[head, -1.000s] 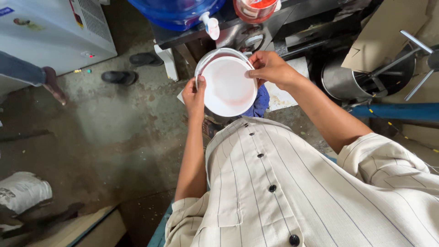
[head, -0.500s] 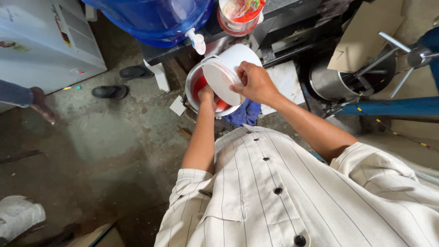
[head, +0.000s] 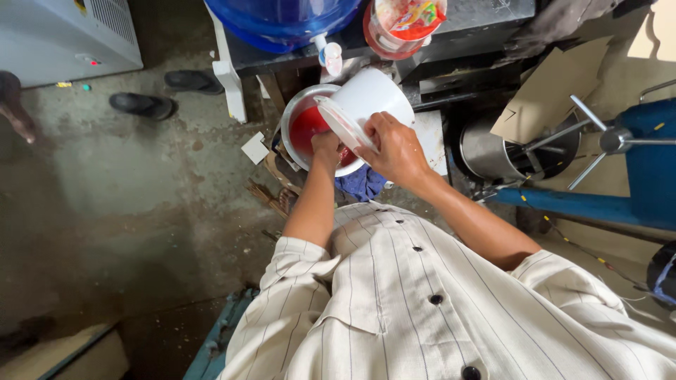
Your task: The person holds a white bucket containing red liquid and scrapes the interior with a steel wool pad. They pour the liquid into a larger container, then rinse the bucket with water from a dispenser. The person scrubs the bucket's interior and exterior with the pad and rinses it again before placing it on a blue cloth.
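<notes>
Tipped further than half a second ago, the white bucket [head: 370,98] now lies on its side, mouth toward nine o'clock, over the metal bowl [head: 299,116] of red liquid. At one o'clock, the right hand [head: 394,148] grips the bucket's rim. At eleven, the left hand [head: 326,146] is closed on the bowl's near edge.

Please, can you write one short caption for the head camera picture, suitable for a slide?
Right hand tilts a white container over a metal bowl of red liquid; left hand rests at the bowl.
</notes>
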